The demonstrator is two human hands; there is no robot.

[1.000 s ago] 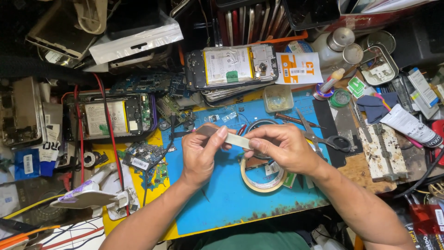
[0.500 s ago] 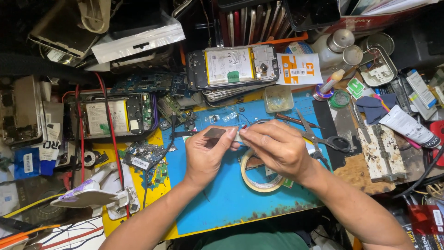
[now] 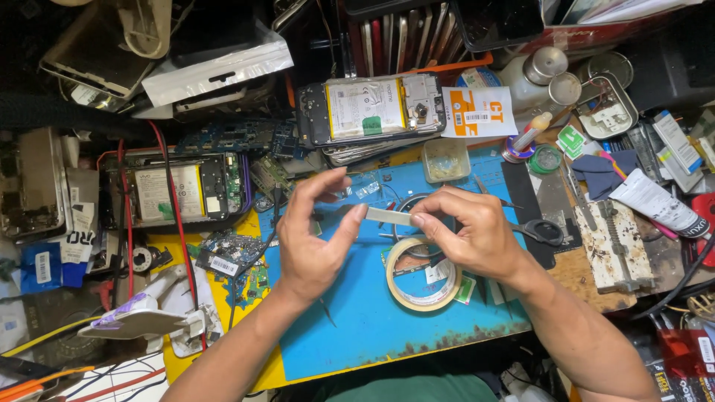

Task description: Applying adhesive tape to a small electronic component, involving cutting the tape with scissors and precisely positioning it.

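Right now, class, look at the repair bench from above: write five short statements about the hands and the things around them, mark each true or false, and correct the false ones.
1. Both hands, the left hand and the right hand, pinch one pale strip between them. True.
2. The roll of tape lies on the blue mat. True.
3. The right hand holds the scissors. False: they lie on the bench beyond that hand.
4. The opened phone above the mat shows its screen. False: its back is off, with the battery showing.
5. A small clear box sits at the mat's far edge. True.
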